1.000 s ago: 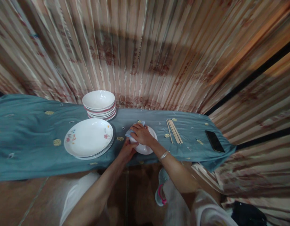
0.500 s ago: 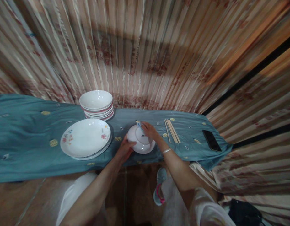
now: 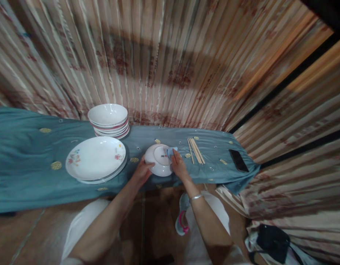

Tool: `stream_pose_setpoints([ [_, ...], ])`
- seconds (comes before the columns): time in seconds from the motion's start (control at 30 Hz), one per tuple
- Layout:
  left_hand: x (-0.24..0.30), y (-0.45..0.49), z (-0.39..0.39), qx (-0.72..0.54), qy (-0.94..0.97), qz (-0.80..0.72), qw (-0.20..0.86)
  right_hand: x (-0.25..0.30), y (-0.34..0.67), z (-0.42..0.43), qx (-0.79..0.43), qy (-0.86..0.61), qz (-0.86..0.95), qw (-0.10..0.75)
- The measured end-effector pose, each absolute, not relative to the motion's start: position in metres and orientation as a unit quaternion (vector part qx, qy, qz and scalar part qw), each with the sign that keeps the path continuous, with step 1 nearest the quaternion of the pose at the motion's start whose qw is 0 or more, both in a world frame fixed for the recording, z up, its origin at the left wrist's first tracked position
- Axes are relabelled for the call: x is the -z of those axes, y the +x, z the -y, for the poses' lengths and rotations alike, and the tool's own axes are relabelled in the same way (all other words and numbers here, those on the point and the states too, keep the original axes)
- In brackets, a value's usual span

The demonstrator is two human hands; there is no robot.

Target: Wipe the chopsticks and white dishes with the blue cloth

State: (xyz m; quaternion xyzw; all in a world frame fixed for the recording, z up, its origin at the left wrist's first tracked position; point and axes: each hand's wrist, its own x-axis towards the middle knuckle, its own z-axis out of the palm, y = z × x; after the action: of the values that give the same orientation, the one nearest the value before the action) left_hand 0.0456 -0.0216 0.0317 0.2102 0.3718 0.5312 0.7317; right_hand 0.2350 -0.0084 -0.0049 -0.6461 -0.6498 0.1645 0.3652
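A single camera worn on the head looks forward and down from close above a cloth-covered table [image 3: 21, 180], which spans the frame from 9 o'clock to just past 3. The left hand [image 3: 143, 170] and right hand [image 3: 179, 164] appear near, on center's 6 o'clock side, with pleated curtain [image 3: 145, 48] beyond at 12 and floor [image 3: 156, 217] below at 6.

Plates [image 3: 95, 156] left and chopsticks [image 3: 197, 151] right flank the hands [image 3: 179, 165], with apparently open tablecloth [image 3: 216, 154] between chopsticks and phone [image 3: 238, 160].
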Motion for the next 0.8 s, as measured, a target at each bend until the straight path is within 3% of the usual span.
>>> stream_pose_setpoints([
  [0.8, -0.019, 0.049, 0.019, -0.555, 0.170, -0.319, 0.749, 0.021, 0.154, 0.118, -0.022, -0.703, 0.632, 0.325],
])
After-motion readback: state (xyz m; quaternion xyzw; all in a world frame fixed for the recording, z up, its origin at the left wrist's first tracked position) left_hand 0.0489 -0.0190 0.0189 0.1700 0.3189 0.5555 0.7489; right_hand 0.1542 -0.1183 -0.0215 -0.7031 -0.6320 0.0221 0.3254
